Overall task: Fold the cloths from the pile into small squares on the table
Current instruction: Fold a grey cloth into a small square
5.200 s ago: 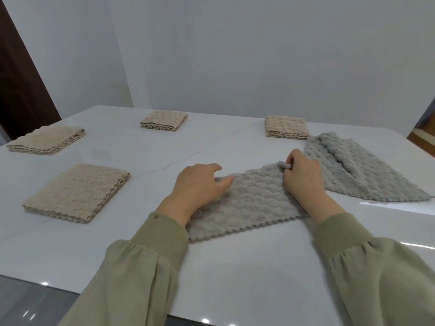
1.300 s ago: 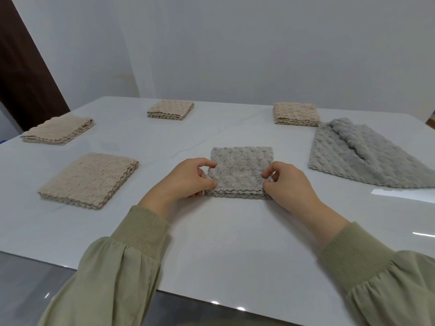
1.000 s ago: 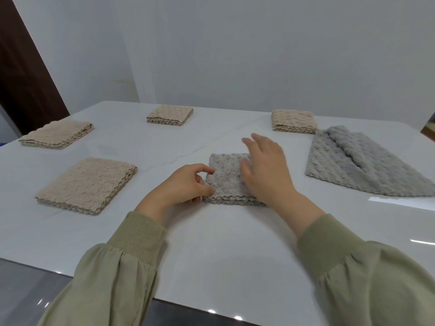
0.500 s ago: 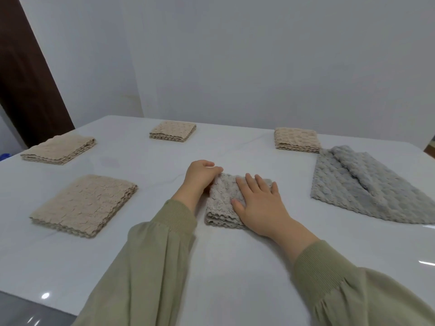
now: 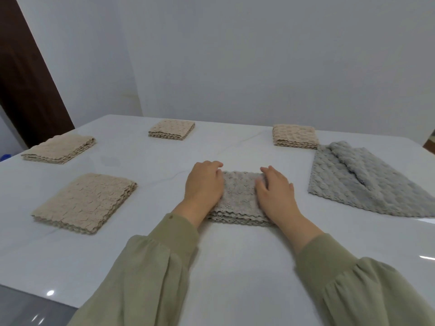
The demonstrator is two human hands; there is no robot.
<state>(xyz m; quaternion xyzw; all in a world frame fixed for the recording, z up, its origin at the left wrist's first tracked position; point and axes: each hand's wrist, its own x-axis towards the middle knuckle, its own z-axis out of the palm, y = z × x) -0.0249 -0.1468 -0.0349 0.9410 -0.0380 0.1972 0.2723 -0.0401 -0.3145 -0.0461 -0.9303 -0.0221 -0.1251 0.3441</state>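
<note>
Grey and bubble-textured, the folded cloth lies as a small thick square on the white table, straight ahead of the person, its stacked wavy edges facing them. The left hand lies flat, palm down, over its left edge, and the right hand lies flat over its right edge; neither grips anything, the fingers spread loosely and pressing the layers down. This square looks finished bar the smoothing. What the coming move turns on, as I judge it, is the grey pile, which lies loose and unfolded to the right of the square, near but not touching it, its long axis running from the far left toward the near right table edge. The right hand is plainly the nearer one for drawing a fresh cloth. Four beige folded cloths sit well apart on the left and far side.
</note>
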